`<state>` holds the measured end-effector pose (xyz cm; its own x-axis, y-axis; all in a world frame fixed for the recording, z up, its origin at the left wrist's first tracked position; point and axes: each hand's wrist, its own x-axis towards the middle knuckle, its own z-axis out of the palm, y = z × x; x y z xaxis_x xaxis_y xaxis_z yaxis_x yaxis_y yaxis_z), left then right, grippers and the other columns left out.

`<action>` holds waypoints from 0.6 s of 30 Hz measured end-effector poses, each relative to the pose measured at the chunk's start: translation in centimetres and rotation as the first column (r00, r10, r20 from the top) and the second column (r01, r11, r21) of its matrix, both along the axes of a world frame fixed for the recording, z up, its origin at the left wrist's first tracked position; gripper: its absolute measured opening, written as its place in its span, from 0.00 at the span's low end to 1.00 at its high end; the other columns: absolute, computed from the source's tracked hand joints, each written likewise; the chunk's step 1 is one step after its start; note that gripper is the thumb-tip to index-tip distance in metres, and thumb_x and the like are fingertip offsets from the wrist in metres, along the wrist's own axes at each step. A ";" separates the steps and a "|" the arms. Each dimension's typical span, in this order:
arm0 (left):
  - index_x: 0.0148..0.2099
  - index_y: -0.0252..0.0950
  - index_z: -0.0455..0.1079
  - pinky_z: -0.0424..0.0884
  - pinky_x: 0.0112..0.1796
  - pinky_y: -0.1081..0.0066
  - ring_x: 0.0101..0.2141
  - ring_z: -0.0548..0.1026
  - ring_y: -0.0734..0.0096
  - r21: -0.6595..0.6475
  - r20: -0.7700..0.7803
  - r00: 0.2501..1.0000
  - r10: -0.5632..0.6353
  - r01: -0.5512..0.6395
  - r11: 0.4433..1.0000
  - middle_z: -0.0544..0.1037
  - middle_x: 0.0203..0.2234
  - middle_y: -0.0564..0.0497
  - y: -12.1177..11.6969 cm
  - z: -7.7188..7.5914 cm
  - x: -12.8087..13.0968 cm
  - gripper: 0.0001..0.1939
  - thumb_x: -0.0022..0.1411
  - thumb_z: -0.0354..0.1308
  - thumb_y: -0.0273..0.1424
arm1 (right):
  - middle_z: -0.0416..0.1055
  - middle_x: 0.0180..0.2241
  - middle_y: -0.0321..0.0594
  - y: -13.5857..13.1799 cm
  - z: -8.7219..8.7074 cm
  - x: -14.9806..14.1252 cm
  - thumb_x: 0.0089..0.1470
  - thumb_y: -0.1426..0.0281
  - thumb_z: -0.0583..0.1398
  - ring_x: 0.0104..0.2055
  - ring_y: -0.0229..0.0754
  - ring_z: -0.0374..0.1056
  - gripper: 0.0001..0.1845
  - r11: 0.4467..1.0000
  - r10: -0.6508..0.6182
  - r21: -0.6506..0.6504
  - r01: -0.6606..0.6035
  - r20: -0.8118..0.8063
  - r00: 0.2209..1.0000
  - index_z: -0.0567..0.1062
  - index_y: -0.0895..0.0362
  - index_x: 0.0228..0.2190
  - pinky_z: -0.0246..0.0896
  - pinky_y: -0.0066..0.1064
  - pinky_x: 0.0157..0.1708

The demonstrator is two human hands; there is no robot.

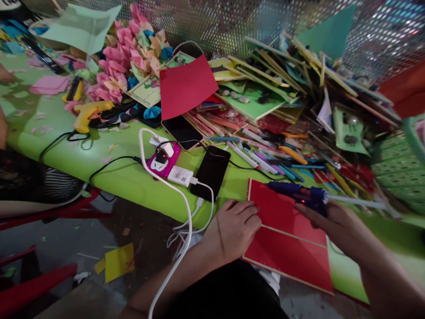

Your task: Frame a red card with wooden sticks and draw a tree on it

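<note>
My right hand (pixel 341 221) is wrapped around a dark blue hot glue gun (pixel 299 193) with a small red light. A whitish glue stick (pixel 358 201) sticks out of the gun's back end. The gun's nozzle points left, over the far left corner of a red board (pixel 285 248). Pale strips run along some of the board's edges and across its middle. At the board's left edge is my left hand (pixel 237 228), its fingers curled onto it; the thumb is hidden.
Left of the board lie a black phone (pixel 212 173) and a pink power strip (pixel 164 159) with white cables. Behind are scattered pens (pixel 262 159), a red sheet (pixel 186 86), pink paper flowers (pixel 116 66), a yellow glue gun (pixel 88 116) and stacked cards (pixel 252 102). A green basket (pixel 398 168) stands right.
</note>
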<state>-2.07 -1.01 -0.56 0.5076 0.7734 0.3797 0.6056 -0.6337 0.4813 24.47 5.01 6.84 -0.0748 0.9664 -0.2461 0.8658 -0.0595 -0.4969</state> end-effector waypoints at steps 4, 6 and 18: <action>0.47 0.37 0.74 0.68 0.56 0.60 0.61 0.74 0.66 0.007 0.025 1.000 0.007 -0.007 1.000 0.82 0.54 0.48 0.0 0.0 0.0 0.09 0.77 0.52 0.29 | 0.62 0.14 0.35 0.1 0.4 -0.4 0.49 0.36 0.59 0.18 0.42 0.59 0.33 1.000 0.006 0.006 -0.006 0.022 1.000 0.68 0.50 0.16 0.55 0.34 0.20; 0.47 0.36 0.74 0.68 0.56 0.60 0.61 0.74 0.65 0.006 0.028 1.000 0.000 0.000 1.000 0.82 0.55 0.49 0.1 0.2 -0.1 0.09 0.77 0.52 0.29 | 0.63 0.14 0.36 0.1 0.6 -0.3 0.48 0.35 0.58 0.18 0.43 0.61 0.32 1.000 -0.002 -0.001 0.002 0.039 0.999 0.68 0.50 0.16 0.56 0.35 0.20; 0.47 0.37 0.74 0.68 0.55 0.59 0.60 0.74 0.65 0.003 0.030 1.000 -0.006 0.006 1.000 0.82 0.55 0.50 0.0 0.4 -0.2 0.07 0.77 0.53 0.28 | 0.63 0.14 0.35 0.0 0.3 -0.3 0.49 0.35 0.59 0.19 0.44 0.61 0.32 0.999 -0.006 -0.031 0.006 0.013 1.000 0.72 0.51 0.21 0.57 0.35 0.21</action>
